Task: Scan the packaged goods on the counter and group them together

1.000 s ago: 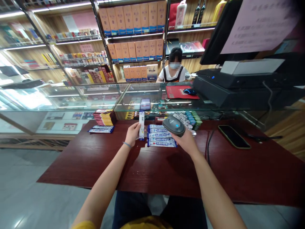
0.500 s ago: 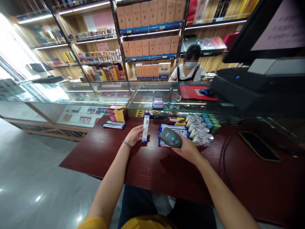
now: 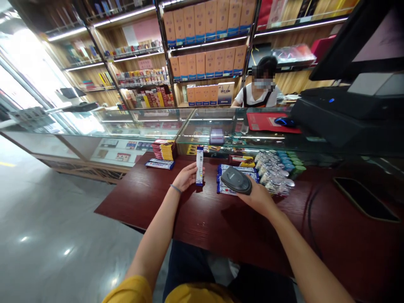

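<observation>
My left hand (image 3: 185, 176) is closed on a slim blue-and-white packaged bar (image 3: 200, 166), held upright just above the tabletop with its barcode side towards me. In my right hand (image 3: 257, 192) is a dark grey barcode scanner (image 3: 236, 180), its head pointing left towards the bar; my fingers under its handle are mostly hidden. Beneath the scanner, several matching blue-and-white bars (image 3: 222, 188) lie flat on the dark red wooden table (image 3: 195, 223). Two or so similar bars (image 3: 160, 163) rest farther left, in front of a stack of red-and-yellow packets (image 3: 164, 149).
Several clear-lidded containers (image 3: 274, 172) stand right of the bars, with green-topped ones (image 3: 296, 164) behind. A phone (image 3: 366, 198) lies at the right, past a black cable (image 3: 311, 214). A glass display counter (image 3: 189, 126) borders the table's far side; a masked person (image 3: 260, 90) is behind it.
The whole view has shifted slightly, so things appear farther right. The blue light on the scanner's top no longer shows. Both hands keep their holds.
</observation>
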`<state>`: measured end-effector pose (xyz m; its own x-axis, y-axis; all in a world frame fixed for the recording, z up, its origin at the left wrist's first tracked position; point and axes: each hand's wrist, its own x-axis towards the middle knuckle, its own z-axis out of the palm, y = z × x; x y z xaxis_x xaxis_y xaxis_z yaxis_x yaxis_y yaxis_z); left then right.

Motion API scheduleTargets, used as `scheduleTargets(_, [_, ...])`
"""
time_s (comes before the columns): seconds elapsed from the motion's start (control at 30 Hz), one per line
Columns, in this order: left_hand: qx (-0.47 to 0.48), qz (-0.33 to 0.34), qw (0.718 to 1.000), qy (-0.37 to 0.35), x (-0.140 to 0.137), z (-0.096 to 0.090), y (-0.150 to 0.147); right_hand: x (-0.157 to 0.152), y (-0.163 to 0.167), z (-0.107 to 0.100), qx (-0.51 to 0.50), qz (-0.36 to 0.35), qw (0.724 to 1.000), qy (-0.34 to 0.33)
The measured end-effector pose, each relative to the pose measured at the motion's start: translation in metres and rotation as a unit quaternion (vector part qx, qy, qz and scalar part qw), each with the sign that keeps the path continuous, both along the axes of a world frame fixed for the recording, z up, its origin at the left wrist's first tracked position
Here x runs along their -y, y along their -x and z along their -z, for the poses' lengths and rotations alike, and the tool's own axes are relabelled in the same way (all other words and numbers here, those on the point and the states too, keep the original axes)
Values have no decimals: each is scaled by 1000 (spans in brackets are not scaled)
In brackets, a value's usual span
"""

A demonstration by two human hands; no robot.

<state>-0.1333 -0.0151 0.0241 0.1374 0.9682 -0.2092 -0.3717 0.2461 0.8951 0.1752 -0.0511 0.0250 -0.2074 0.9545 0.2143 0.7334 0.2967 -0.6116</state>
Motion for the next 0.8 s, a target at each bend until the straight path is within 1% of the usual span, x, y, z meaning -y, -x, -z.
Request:
scheduleTargets(0.1, [-42,-83,994,-51,-5,-3,5,-3,-1,3,-20,-4,1000,-5])
scheduleTargets(0.2, [-122,-165,970,-130,-11,-6,21,-4,-2,5,-32,-12,999,-8])
scheduleTargets(0.27, [-206,-205,939,-186,-11,-8,39,-3,-2,5,-26,-9,1000,-3])
scheduleTargets(0.3, [-259,-221,917,-207,-9,-9,50,-3,-2,5,-21,-6,1000,1])
scheduleTargets(0.37, [-378,-243,864,-228,-2,-11,75,-2,-1,4,-12,-4,1000,9])
scheduleTargets(0.43, [-487,-236,806,-239,8,-11,101,-1,-1,4,-6,-6,1000,14])
scheduleTargets(0.5, [-576,-217,742,-267,17,-9,127,-2,-1,5,0,-4,1000,16])
scheduleTargets(0.57, [-636,-190,683,-306,24,-5,151,-3,-1,7,9,-2,1000,16])
scheduleTargets(0.6, [-657,-175,658,-324,26,-3,162,-3,-2,8,13,-2,1000,15])
scheduleTargets(0.67, [-687,-136,621,-351,27,4,182,-4,-2,10,15,-3,1000,8])
scheduleTargets(0.8, [-727,-58,573,-373,21,16,212,-7,-3,15,11,-4,1000,-4])
